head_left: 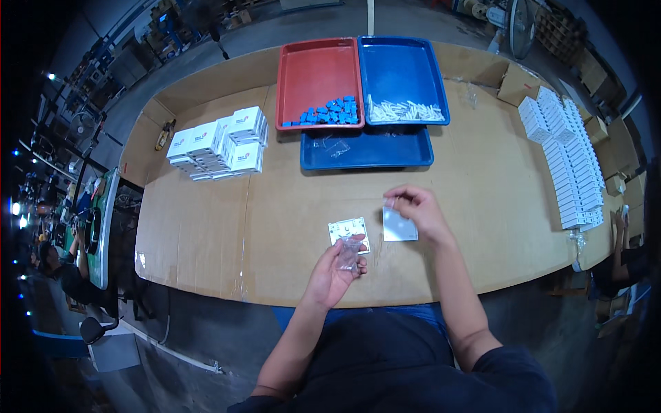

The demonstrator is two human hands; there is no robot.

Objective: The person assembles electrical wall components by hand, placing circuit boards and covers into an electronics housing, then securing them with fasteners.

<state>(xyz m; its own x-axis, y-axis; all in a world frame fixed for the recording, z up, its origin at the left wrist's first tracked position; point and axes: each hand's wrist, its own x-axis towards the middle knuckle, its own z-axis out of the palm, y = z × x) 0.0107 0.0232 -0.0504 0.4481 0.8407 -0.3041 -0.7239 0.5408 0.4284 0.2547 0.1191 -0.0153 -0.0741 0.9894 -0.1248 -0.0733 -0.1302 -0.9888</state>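
Note:
My left hand [334, 279] is turned palm up, its fingers closed around a small crumpled clear plastic bag [348, 256]. Partly hidden behind that hand, a white square frame-like plate [339, 230] with holes and fittings lies on the cardboard. To its right is a smooth white square plate [401, 229]. My right hand [418, 208] is closed in a pinch at this plate's far edge, with the fingertips over its far left corner. The fingers cover part of the plate, and whether it is lifted off the surface is hard to see.
Beyond my hands stand a red tray [318, 62] with blue pieces, a blue tray [399, 58] with small white sticks, and a lower blue tray [368, 159]. White boxes [220, 144] are stacked left. White square units [571, 168] stand in rows right. Cardboard walls edge the table.

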